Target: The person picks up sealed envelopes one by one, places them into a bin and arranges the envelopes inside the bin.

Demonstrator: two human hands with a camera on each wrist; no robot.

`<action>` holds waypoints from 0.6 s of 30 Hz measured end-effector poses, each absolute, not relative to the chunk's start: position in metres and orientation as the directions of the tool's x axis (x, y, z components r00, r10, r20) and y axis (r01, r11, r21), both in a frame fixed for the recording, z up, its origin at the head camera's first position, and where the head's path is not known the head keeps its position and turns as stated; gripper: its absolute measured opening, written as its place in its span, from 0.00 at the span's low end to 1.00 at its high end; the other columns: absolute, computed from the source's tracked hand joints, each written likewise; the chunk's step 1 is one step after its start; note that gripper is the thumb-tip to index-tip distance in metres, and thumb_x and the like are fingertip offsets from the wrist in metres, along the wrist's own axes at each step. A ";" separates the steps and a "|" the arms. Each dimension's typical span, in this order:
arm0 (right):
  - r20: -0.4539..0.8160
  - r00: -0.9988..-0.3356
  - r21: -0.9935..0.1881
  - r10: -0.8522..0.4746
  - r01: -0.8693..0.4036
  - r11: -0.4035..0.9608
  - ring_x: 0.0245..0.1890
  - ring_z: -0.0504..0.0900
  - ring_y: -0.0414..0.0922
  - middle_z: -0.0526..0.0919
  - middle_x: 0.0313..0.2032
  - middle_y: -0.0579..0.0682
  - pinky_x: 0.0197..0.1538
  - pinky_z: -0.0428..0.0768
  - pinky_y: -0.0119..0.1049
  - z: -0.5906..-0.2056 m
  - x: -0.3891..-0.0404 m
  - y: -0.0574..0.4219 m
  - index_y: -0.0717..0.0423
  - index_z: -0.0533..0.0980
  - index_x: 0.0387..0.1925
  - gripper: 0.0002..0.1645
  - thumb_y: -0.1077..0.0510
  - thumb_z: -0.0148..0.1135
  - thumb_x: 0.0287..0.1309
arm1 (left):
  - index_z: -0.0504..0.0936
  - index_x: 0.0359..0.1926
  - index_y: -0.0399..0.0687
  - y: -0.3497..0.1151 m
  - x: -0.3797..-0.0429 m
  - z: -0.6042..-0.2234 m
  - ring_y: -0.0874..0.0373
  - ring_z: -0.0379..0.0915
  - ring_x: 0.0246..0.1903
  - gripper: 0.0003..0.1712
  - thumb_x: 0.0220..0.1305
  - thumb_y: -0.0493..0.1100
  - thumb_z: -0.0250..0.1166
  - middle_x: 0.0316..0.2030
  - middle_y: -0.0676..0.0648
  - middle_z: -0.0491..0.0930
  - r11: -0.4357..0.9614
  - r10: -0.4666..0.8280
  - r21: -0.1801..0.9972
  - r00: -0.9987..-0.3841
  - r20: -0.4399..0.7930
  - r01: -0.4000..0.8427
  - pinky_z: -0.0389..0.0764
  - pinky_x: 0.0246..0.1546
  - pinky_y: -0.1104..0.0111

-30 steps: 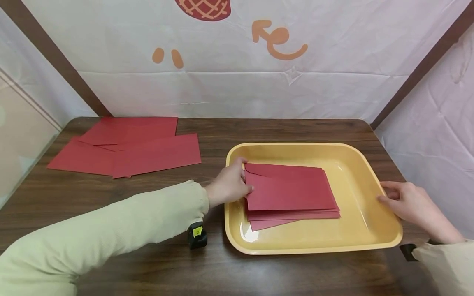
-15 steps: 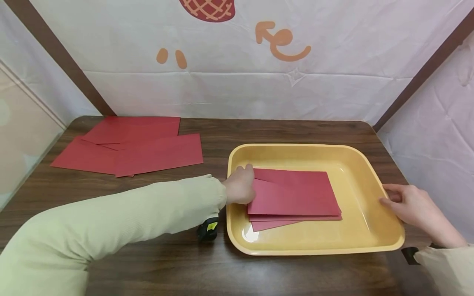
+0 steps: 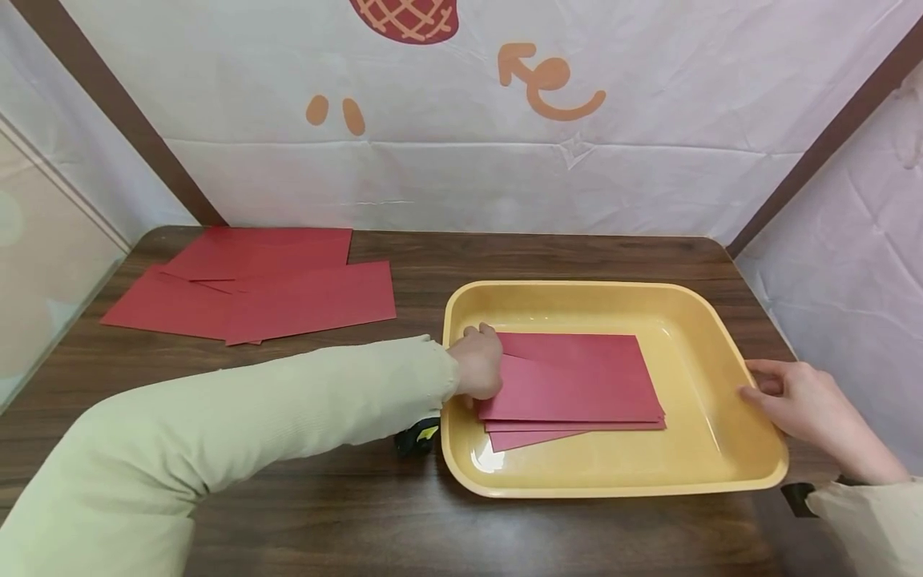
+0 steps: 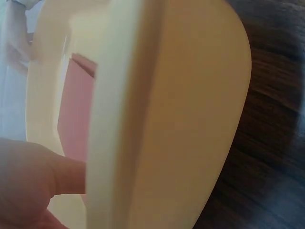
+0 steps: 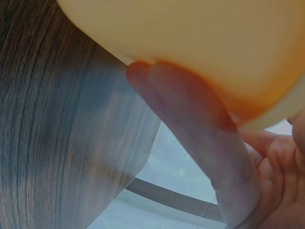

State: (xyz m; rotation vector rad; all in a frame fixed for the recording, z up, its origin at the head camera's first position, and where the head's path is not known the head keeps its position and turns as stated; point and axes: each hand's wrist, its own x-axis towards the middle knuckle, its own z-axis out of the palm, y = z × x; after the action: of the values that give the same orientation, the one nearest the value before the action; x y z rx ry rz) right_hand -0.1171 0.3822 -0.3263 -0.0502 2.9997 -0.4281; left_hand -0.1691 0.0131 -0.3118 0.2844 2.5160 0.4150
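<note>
A yellow plastic tray (image 3: 598, 487) stands on the table, holding a stack of red paper envelopes (image 3: 580, 377) in its left half. Over the left wall reaches my left hand (image 3: 477, 365), right at the left end of the stack. In the left wrist view the tray wall (image 4: 186, 105) hides most of its fingers, and I cannot tell whether they pinch an envelope. My right hand (image 3: 804, 397) grips the tray's right rim, thumb at the inside. The right wrist view shows its fingers (image 5: 190, 112) curled against the outside of the tray.
Several more red envelopes (image 3: 310, 300) lie overlapping at the back left of the dark wooden table (image 3: 346, 521). A white printed cloth (image 3: 433, 176) hangs behind the table, with brown poles at its sides.
My left hand has moved right and slightly down over the stack's left end. The top envelope has dropped flatter onto the stack. My right hand keeps its hold on the rim.
</note>
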 end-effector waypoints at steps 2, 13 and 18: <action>-0.106 -0.993 -0.281 -0.046 -0.014 0.960 0.28 0.83 0.50 0.86 0.31 0.60 0.33 0.76 0.47 -0.326 -0.117 0.382 0.74 0.72 0.50 0.29 0.54 0.62 0.53 | 0.42 0.69 0.31 0.014 -0.170 -0.313 0.54 0.80 0.21 0.47 0.58 0.40 0.60 0.59 0.31 0.60 0.936 0.279 0.333 -0.810 -0.515 0.111 0.81 0.22 0.68; -0.117 -0.992 -0.284 -0.043 -0.008 0.959 0.29 0.83 0.51 0.85 0.32 0.61 0.34 0.76 0.49 -0.325 -0.117 0.381 0.74 0.71 0.51 0.30 0.54 0.62 0.54 | 0.41 0.69 0.30 0.016 -0.170 -0.314 0.54 0.78 0.29 0.50 0.56 0.43 0.61 0.57 0.33 0.62 0.951 0.273 0.273 -0.812 -0.515 0.147 0.81 0.28 0.69; -0.119 -0.992 -0.281 -0.041 -0.006 0.960 0.29 0.83 0.52 0.86 0.32 0.61 0.33 0.76 0.47 -0.325 -0.117 0.381 0.74 0.71 0.51 0.30 0.54 0.62 0.54 | 0.50 0.64 0.28 0.008 -0.170 -0.306 0.52 0.76 0.29 0.41 0.58 0.43 0.58 0.50 0.34 0.67 0.923 0.314 0.352 -0.838 -0.446 0.159 0.79 0.25 0.70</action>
State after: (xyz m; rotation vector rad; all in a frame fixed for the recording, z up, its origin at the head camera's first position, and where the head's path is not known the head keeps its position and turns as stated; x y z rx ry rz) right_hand -0.1168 0.3811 -0.3254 -0.0365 2.9868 -0.4270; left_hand -0.1703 0.0081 -0.3061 0.3394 2.5692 0.4126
